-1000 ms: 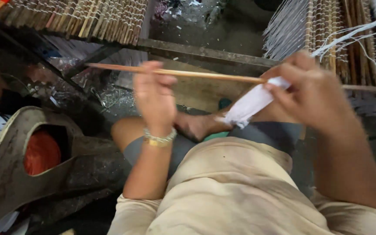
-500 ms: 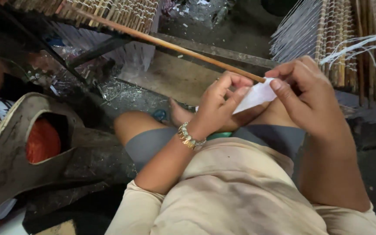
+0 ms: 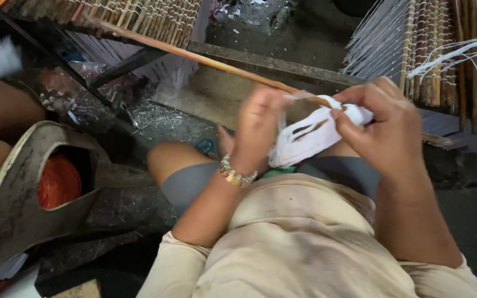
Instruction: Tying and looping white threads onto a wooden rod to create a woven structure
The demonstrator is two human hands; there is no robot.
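**White thread bundle held between both hands over the lap**

While the bundle of white cotton threads [image 3: 310, 138] hangs between the two hands, I read its long axis as running from lower left up to upper right, tilted across the lap just above the grey shorts [image 3: 194, 185]. Its upper end sits inside the right hand [image 3: 385, 129], whose thumb and fingers are closed tight on it. The lower part fans out into loose strands beside the left hand [image 3: 258, 127]. That hand has its fingers curled and pinched near the top of the bundle, touching the strands, though I cannot tell how much it actually grips, since the back of the hand hides the fingertips. So the right hand carries the bundle and the left hand works at its side, both near each other.

Just behind the hands a long thin wooden stick [image 3: 205, 59] slants from upper left down to the right, passing behind the bundle; whether it touches the threads I cannot tell. A gold-coloured beaded bracelet [image 3: 236, 175] circles the left wrist. Further out, woven reed mats [image 3: 155, 16] with white warp threads stand at upper left and upper right. At lower left lies a worn grey plastic frame [image 3: 23, 198], and orange yarn [image 3: 56, 179] shows through its opening.
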